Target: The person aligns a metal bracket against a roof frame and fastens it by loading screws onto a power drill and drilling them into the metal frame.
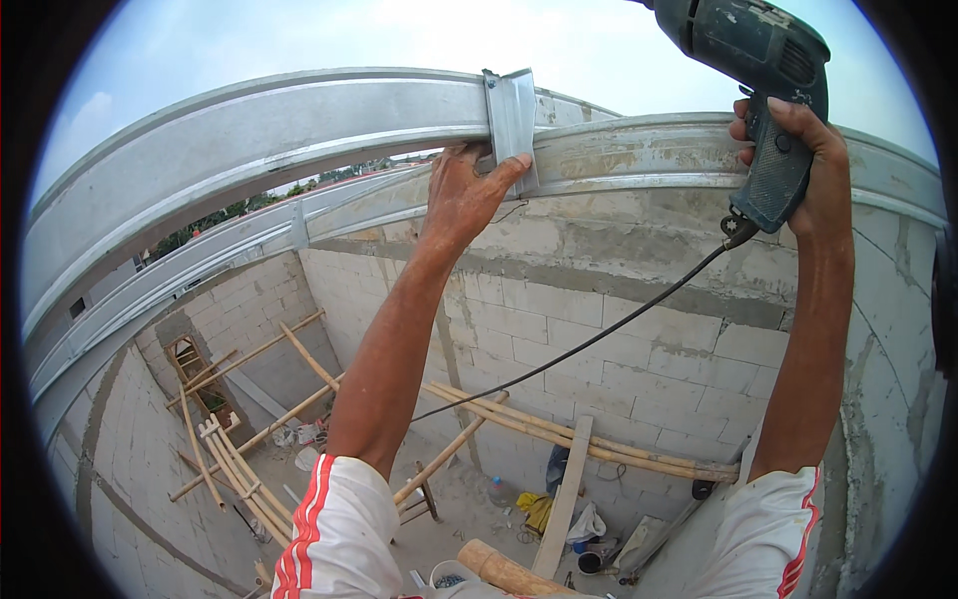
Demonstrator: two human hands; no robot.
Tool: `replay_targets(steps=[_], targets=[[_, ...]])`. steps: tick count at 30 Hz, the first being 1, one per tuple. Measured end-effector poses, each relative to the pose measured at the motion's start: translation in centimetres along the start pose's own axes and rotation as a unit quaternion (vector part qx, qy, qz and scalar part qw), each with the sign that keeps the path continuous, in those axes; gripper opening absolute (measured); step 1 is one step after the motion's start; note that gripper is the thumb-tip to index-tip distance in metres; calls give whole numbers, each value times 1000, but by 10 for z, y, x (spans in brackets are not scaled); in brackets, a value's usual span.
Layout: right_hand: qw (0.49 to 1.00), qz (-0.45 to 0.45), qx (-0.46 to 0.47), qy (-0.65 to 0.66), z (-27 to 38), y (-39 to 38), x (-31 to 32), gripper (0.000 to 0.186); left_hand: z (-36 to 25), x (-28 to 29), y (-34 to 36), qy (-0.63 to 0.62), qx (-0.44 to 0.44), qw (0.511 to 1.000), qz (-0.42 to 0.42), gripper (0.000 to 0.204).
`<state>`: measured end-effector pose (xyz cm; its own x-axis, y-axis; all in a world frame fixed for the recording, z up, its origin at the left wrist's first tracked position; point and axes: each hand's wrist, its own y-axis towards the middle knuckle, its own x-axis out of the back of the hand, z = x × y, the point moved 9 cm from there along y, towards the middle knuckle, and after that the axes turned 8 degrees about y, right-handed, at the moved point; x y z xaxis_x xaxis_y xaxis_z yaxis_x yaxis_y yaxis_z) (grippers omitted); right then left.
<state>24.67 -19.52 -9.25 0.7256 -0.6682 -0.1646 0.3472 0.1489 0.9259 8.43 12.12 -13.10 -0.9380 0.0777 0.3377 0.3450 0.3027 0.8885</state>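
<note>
A silver metal bracket (512, 110) stands upright at the joint where a long metal beam (279, 120) meets a second, stained beam (639, 150). My left hand (469, 190) grips the bracket's lower part, thumb on its face. High on the right, my right hand (798, 165) is wrapped round the handle of a dark green corded power drill (748, 50), which is tilted with its front out of view at the top edge. Its black cord (619, 319) hangs down across the view to the lower left.
Below are grey block walls (649, 369), bamboo scaffold poles (249, 449) and a plank (561, 489) high over a floor (449, 519) strewn with a blue bottle (499, 491), yellow cloth (537, 514) and buckets. More metal beams (220, 240) run along the left.
</note>
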Motion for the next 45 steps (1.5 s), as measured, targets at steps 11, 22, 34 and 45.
replay_targets(steps=[11, 22, 34, 45], targets=[[990, 71, -119, 19, -24, -46, -61, 43, 28, -28, 3, -31, 62, 997, -32, 92], [986, 97, -134, 32, -35, -36, -50, 47, 30, -37, 9, -36, 34, 998, 30, 99], [985, 101, -137, 33, -41, -28, -54, 50, 31, -38, 9, -102, 14, 994, -46, 91], [966, 134, -185, 117, -54, -21, -52, 52, 37, -40, 12, -135, 7, 990, -37, 93]])
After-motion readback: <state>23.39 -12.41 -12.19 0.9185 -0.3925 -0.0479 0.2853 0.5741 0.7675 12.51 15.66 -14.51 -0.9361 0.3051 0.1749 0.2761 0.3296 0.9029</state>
